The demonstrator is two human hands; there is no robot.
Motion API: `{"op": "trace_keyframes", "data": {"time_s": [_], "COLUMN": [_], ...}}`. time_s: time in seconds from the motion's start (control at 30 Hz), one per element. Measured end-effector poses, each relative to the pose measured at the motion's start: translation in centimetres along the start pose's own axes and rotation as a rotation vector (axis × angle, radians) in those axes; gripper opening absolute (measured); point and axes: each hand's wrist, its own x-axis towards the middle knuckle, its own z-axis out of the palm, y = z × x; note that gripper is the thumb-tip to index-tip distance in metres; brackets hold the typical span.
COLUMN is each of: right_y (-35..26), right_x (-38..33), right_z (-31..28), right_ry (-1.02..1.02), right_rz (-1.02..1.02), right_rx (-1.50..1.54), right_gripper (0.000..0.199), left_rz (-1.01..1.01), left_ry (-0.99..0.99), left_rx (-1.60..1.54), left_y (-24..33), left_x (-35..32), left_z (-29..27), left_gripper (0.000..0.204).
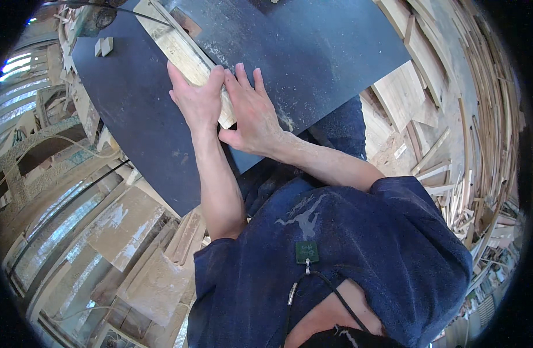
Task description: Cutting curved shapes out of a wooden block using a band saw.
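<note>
A long pale wooden plank (pixel 182 52) lies slanted on a dark flat table top (pixel 313 52), running from the far edge toward me. My left hand (pixel 198 100) lies over the plank's near end, its fingers curled across the top. My right hand (pixel 252 110) presses against the same end from the right, fingers stretched forward and thumb under the plank's tip. The two hands touch each other. Sawdust lies on the table along the plank.
Two small wood blocks (pixel 103 46) sit on the table's far left corner. A heap of wood strips and offcuts (pixel 463 133) fills the floor on the right. Flat boards (pixel 133 232) lie at lower left. A cable (pixel 81 185) runs past the table's left edge.
</note>
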Motion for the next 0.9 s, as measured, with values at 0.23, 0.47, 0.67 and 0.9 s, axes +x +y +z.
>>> {"op": "trace_keyframes", "data": {"time_s": [0.23,0.47,0.67,0.9], "right_y": [0.0,0.3,-0.4,0.0], "right_x": [1.2,1.5,-0.7,0.4], "right_z": [0.6,1.0,-0.2,0.2], "right_ry": [0.005,0.018,-0.006,0.010], "right_rz": [-0.009,-0.023,-0.014,-0.010], "right_rx": [0.002,0.005,0.009,-0.027], "right_gripper": [0.103,0.103,0.105,0.104], "left_rz": [-0.021,-0.027,0.014,0.013], "left_ry": [-0.005,0.024,0.005,0.028], "left_rx": [-0.001,-0.056,0.014,0.010], "left_y": [-0.9,-0.7,0.3,-1.3], "left_x": [1.3,1.3,-1.1,0.6], "left_z": [-0.4,-0.4,-0.6,-0.4], "left_gripper": [0.082,0.074,0.065,0.073]}}
